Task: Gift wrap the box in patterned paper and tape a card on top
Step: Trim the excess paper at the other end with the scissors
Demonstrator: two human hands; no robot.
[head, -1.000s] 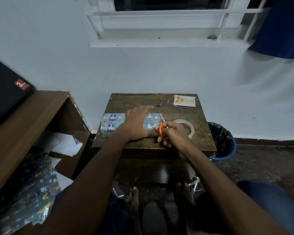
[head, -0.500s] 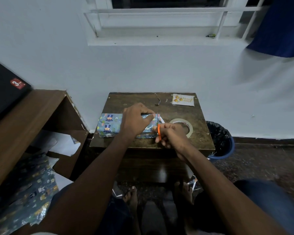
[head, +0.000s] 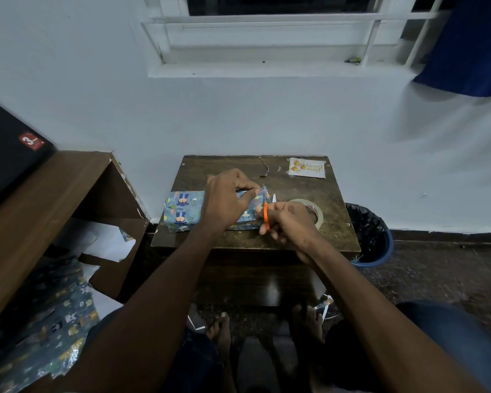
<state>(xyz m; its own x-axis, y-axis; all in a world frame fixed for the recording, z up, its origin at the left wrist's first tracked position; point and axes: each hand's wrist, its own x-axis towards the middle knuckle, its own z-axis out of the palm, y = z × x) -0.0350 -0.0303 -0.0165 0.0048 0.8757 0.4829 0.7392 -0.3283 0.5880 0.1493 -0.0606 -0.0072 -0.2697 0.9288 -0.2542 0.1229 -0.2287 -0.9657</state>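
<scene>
A box wrapped in blue patterned paper (head: 183, 209) lies on the small dark wooden table (head: 238, 236). My left hand (head: 228, 198) rests on the box and pinches a paper flap (head: 262, 194) at its right end. My right hand (head: 289, 219) grips orange-handled scissors (head: 266, 218) right beside that flap, blade tip up. A roll of clear tape (head: 313, 212) lies partly hidden behind my right hand. A white card with gold print (head: 306, 167) sits at the table's far right corner.
A thin paper offcut (head: 265, 167) lies near the table's back edge. A blue bin with a black liner (head: 370, 236) stands right of the table. On the left is a brown shelf (head: 40, 194) with spare patterned paper (head: 40, 321) below it. Scraps lie on the floor by my feet.
My left hand went from lying flat on the box to pinching up the flap at the right end. The scissors moved up close to that flap.
</scene>
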